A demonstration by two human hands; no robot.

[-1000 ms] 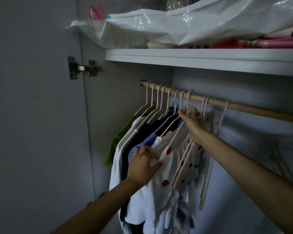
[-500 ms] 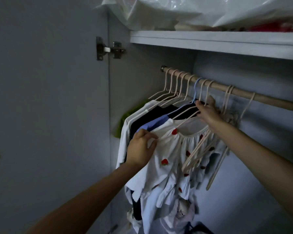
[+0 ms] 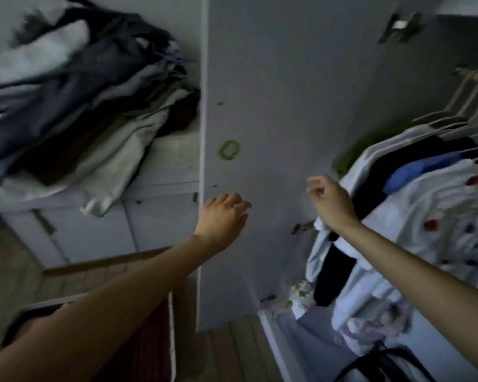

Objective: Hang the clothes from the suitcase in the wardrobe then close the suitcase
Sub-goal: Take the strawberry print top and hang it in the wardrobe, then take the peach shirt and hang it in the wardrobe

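Note:
The view is blurred. Hung clothes (image 3: 425, 194) fill the wardrobe at the right: white, black and blue garments and a white one with red spots, on pale hangers (image 3: 464, 106). My left hand (image 3: 221, 219) is in front of the open wardrobe door (image 3: 273, 92), fingers loosely spread, holding nothing. My right hand (image 3: 331, 202) hovers at the left edge of the hung clothes, fingers curled and empty. The dark red thing with a pale rim (image 3: 152, 340) at the bottom left, under my left forearm, may be the suitcase; I cannot tell.
A pile of folded dark and pale clothes (image 3: 80, 86) lies on a white drawer unit (image 3: 94, 224) at the left. A green ring (image 3: 228, 150) hangs on the door. More items sit on the wardrobe floor (image 3: 370, 326). Wooden flooring (image 3: 232, 351) shows below.
Both hands have let go of the spotted white garment and its hanger and drawn back to the left. The view has swung left and down, off the rail and shelf.

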